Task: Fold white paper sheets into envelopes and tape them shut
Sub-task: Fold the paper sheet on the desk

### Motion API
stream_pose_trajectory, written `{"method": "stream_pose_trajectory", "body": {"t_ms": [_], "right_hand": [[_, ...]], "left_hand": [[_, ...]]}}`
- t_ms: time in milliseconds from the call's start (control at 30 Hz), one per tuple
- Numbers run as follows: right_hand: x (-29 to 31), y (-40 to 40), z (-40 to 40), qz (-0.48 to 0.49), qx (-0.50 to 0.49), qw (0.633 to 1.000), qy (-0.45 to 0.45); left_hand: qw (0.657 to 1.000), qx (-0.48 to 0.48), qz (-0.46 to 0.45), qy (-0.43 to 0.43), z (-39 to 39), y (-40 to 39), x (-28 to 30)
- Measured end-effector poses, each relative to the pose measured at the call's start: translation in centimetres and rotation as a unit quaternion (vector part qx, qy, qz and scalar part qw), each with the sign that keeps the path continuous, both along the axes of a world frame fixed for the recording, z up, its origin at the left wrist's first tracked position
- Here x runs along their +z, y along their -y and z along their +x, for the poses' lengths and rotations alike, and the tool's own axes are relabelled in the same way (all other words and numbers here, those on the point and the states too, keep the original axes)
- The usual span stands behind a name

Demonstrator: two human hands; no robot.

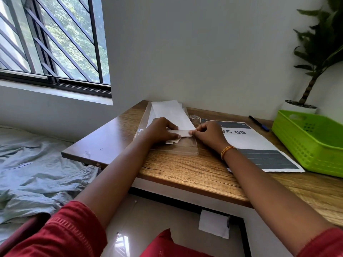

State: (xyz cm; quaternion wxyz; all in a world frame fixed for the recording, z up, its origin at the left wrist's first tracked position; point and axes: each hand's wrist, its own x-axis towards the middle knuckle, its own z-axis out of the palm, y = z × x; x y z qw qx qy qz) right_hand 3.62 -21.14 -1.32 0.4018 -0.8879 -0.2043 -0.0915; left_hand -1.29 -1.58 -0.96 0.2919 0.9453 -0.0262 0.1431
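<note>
On the wooden desk (185, 167), just before the white paper stack (170, 112), we pinch the folded paper strip (182, 133) at both ends, left hand (161, 131) and right hand (209, 135), its long axis running hand to hand.

Head cam, wide-angle, looks fwd/down over wooden desk (185, 167), close.

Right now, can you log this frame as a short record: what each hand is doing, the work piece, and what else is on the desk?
left hand: presses and holds the folded paper strip
right hand: pinches the strip's right end
paper stack: behind the hands, on a clear plastic sleeve
tape roll: clear, just past the right hand
printed sheet: right of the hands
pen: near the wall
basket: green, far right
desk: wooden
</note>
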Motion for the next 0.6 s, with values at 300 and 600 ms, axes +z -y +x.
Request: {"method": "stream_pose_trajectory", "body": {"t_ms": [300, 600], "right_hand": [[-0.2, -0.8, -0.5, -0.098, -0.033, 0.987, 0.125], [0.9, -0.7, -2.9, -0.228, 0.096, 0.962, 0.113]], "left_hand": [[0.986, -0.056, 0.143, 0.062, -0.7, 0.7, 0.3], [0.947, -0.080, 0.306, -0.067, -3.0, 0.4, -0.6]]}}
